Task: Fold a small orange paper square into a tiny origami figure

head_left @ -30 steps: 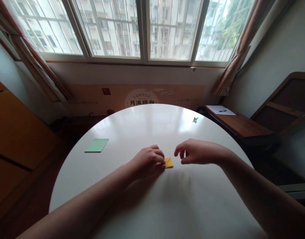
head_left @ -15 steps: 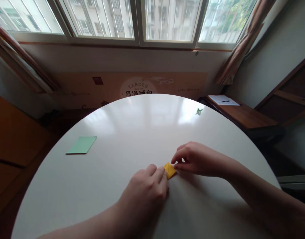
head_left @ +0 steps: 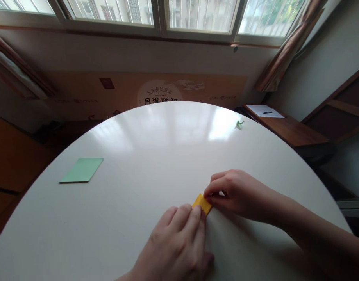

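A small folded piece of yellow paper (head_left: 200, 200) lies on the white table in front of me. My left hand (head_left: 179, 234) comes from the lower left, its fingers together and their tips pressing the near left side of the paper down. From the right, my right hand (head_left: 229, 191) pinches the paper's right edge between thumb and fingers. Part of the paper is hidden under the fingertips of both hands.
A green square of paper (head_left: 82, 170) lies on the round white table (head_left: 147, 164) at the left. Near the far right edge sits a small green-and-white item (head_left: 239, 124). Beyond stands a brown wooden surface (head_left: 299, 128) with a white sheet (head_left: 265, 111) and pen.
The view has tipped down and shifted slightly. My left fingers have moved further over the yellow paper, and my right fingers have closed on its right edge.
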{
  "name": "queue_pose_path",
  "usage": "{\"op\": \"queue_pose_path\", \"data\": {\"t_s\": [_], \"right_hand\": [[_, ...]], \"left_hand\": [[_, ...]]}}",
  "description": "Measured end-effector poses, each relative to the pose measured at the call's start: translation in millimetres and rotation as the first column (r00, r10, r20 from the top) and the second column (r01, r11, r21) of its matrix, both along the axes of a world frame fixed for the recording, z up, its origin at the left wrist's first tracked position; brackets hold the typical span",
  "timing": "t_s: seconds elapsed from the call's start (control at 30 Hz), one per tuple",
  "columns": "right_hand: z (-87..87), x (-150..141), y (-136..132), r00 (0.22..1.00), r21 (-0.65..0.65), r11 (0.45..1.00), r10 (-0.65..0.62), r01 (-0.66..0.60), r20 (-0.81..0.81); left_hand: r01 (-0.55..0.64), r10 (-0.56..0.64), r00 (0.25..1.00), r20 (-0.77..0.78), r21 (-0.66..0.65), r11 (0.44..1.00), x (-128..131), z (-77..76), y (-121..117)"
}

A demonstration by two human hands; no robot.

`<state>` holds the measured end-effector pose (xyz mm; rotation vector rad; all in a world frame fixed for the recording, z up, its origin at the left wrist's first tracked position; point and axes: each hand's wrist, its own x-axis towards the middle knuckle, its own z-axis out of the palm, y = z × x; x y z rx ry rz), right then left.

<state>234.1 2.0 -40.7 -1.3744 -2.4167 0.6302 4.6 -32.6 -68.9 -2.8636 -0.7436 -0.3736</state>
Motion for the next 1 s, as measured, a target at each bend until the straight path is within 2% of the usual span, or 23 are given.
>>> {"op": "queue_pose_path", "data": {"t_s": [0.1, 0.23, 0.47, 0.73, 1.0], "right_hand": [[3.7, -3.6, -4.3, 0.997, 0.000, 0.998, -0.056, 0.056, -0.045], [4.4, -8.0, -7.6, 0.991, -0.068, 0.997, -0.054, 0.046, -0.123], [-5.9, -17.4, -9.6, 0.995, -0.081, 0.995, -0.058, 0.051, -0.086], [-10.0, -27.4, -15.5, 0.993, -0.062, 0.993, -0.106, 0.103, -0.048], [-19.9, -31.6, -11.4, 0.988, 0.043, 0.987, -0.151, 0.152, -0.016]], "left_hand": [[-0.015, 0.014, 0.999, 0.031, 0.011, 1.000, 1.7, -1.8, -2.4], [-0.030, 0.029, 0.999, 0.028, 0.029, 0.999, 1.4, -5.4, -5.0], [0.030, -0.030, 1.000, -0.003, 0.102, 0.994, -2.7, -5.9, -5.5], [0.033, -0.033, 0.999, 0.003, 0.085, 0.996, 0.0, -4.3, -3.1], [0.028, -0.028, 1.000, 0.001, -0.016, 0.999, 2.1, -3.5, -5.2]]}}
